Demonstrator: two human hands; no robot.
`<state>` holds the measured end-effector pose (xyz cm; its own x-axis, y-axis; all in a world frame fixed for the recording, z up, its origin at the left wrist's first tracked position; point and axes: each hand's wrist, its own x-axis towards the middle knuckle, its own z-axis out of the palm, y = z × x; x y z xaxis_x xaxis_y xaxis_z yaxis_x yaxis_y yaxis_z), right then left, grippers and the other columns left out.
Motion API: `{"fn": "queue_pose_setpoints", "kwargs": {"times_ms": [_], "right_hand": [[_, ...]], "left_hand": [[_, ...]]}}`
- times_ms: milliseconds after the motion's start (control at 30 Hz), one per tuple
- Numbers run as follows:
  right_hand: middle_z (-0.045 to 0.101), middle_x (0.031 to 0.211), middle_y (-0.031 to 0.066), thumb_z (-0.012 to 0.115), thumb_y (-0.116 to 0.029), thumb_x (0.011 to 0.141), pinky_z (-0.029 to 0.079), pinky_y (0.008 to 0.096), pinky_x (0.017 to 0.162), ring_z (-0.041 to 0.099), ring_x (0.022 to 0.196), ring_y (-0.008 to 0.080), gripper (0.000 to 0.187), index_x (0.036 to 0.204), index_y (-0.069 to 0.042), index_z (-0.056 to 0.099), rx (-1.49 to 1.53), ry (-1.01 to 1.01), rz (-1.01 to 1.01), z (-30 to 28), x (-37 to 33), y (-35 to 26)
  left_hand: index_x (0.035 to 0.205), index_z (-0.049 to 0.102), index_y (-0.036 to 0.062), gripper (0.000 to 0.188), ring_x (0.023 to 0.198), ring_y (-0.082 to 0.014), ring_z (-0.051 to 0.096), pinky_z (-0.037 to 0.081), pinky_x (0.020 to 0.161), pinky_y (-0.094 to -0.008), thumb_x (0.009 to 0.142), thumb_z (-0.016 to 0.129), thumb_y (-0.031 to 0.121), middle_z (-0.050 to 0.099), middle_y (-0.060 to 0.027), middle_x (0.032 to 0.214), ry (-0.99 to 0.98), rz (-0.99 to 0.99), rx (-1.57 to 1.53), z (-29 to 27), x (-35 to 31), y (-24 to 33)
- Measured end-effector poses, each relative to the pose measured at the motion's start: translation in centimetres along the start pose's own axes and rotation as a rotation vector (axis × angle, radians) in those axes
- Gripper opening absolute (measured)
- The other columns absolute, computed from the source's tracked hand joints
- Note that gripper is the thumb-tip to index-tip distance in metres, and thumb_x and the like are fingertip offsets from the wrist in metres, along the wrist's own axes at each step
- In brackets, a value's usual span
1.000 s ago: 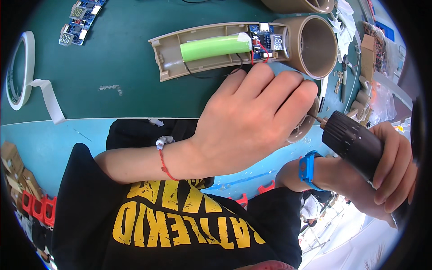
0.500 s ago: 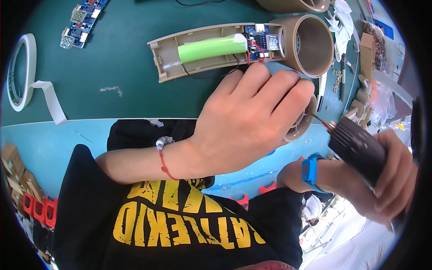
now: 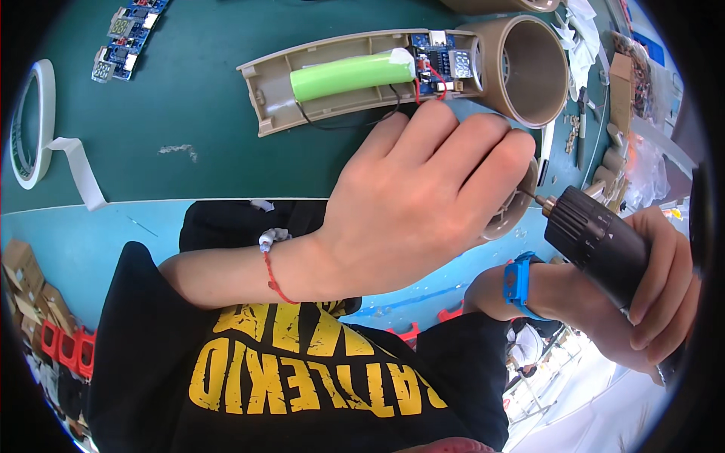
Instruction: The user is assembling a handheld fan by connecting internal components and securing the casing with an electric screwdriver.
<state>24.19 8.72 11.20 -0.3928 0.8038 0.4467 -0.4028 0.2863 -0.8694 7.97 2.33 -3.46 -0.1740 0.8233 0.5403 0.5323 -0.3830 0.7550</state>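
In came the black electric screwdriver (image 3: 600,234), its brass-coloured chuck (image 3: 549,202) nearer the tan cylinder (image 3: 516,210) than half a second earlier! The right hand (image 3: 661,291) kept its grip wrapped around the driver, and the thin bit (image 3: 529,194) pointed at the cylinder's open end (whether its tip touched anything was too small to tell). The left hand (image 3: 430,196) had its grip closed on that cylinder, mostly hidden behind the knuckles, by the near edge of the green counter (image 3: 204,113). Just beyond lay an open tan casing (image 3: 270,94), carrying a green battery cell (image 3: 347,75) and a blue circuit board (image 3: 433,59), with a wide tan tube (image 3: 492,60) at its right end. Far left, a white tape roll (image 3: 49,106) trailed a loose strip (image 3: 81,175) to the edge.
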Motion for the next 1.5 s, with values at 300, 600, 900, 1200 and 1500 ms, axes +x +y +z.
{"fn": "queue_pose_setpoints", "kwargs": {"times_ms": [300,600,900,1200,1500], "right_hand": [[0.066,0.060,-0.0048,0.057,-0.060,0.090,0.057,0.0184,0.061,0.065,0.050,0.0067,0.051,0.061,-0.018,0.062,-0.025,0.016,-0.046,-2.0,-0.4,-4.7],[0.066,0.059,-0.0051,0.056,-0.062,0.090,0.057,0.0183,0.062,0.064,0.050,0.0064,0.053,0.060,-0.019,0.062,-0.027,0.039,-0.082,0.5,-1.1,-2.9],[0.065,0.059,-0.0054,0.055,-0.064,0.090,0.057,0.0182,0.062,0.064,0.050,0.0061,0.054,0.060,-0.020,0.062,-0.005,0.074,-0.083,0.9,-0.7,-0.2],[0.065,0.059,-0.0059,0.057,-0.061,0.090,0.056,0.0177,0.062,0.063,0.050,0.0057,0.051,0.060,-0.019,0.061,-0.009,0.039,-0.036,0.5,-0.5,-0.6],[0.064,0.059,-0.0063,0.059,-0.058,0.089,0.055,0.0171,0.063,0.062,0.049,0.0054,0.049,0.060,-0.019,0.060,-0.006,-0.002,-0.005,-0.8,0.0,-1.8]], "left_hand": [[0.116,0.065,0.0098,0.064,0.080,-0.0225,0.057,0.049,0.067,-0.0327,0.060,0.088,0.027,0.064,-0.0031,0.105,-0.028,0.006,-0.026,-0.4,-0.1,0.1],[0.118,0.064,0.0103,0.065,0.081,-0.0237,0.057,0.049,0.069,-0.0328,0.059,0.089,0.024,0.064,-0.0033,0.105,-0.008,0.019,-0.017,-0.2,-0.1,-0.2],[0.117,0.065,0.0100,0.065,0.080,-0.0236,0.056,0.049,0.069,-0.0326,0.059,0.089,0.027,0.064,-0.0038,0.105,-0.036,0.006,-0.009,-0.5,0.0,0.1],[0.116,0.065,0.0103,0.064,0.081,-0.0231,0.057,0.050,0.070,-0.0332,0.060,0.087,0.032,0.064,-0.0035,0.107,-0.062,-0.035,-0.021,-0.7,-0.1,0.3],[0.115,0.065,0.0112,0.062,0.081,-0.0225,0.057,0.050,0.069,-0.0328,0.061,0.086,0.032,0.063,-0.0025,0.107,-0.045,-0.030,0.015,-0.5,-0.1,0.3]]}}
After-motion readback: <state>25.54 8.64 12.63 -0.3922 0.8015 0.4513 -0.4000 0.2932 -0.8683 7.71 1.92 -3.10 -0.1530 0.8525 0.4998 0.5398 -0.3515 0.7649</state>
